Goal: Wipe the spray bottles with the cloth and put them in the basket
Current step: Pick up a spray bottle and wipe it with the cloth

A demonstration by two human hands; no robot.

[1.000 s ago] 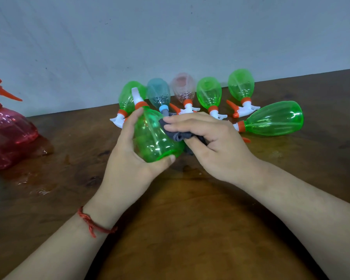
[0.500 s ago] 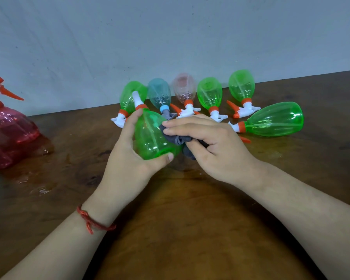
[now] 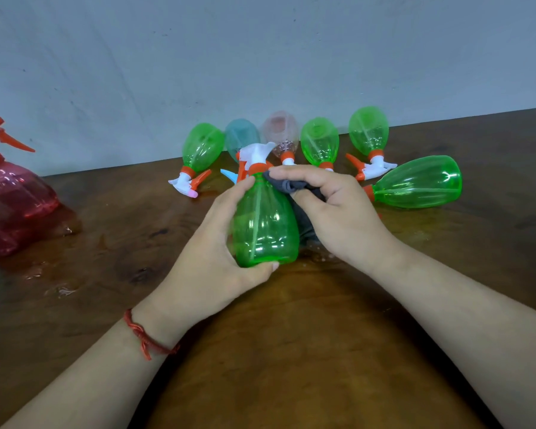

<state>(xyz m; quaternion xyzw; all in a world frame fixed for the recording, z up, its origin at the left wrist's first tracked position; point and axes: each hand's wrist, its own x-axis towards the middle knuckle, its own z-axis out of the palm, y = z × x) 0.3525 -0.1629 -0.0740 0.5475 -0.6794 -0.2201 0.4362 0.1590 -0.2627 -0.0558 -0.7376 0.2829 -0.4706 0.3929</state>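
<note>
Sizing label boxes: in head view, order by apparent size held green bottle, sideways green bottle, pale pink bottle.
1. held green bottle, nearest
2. sideways green bottle
3. pale pink bottle, farthest; real sizes unsure

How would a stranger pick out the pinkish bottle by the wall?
Along the grey wall, a row of bottles lies at the table's far edge. Third from the left is the pale pink bottle, between a light blue bottle and a green bottle; no other in that row is pink.
</note>
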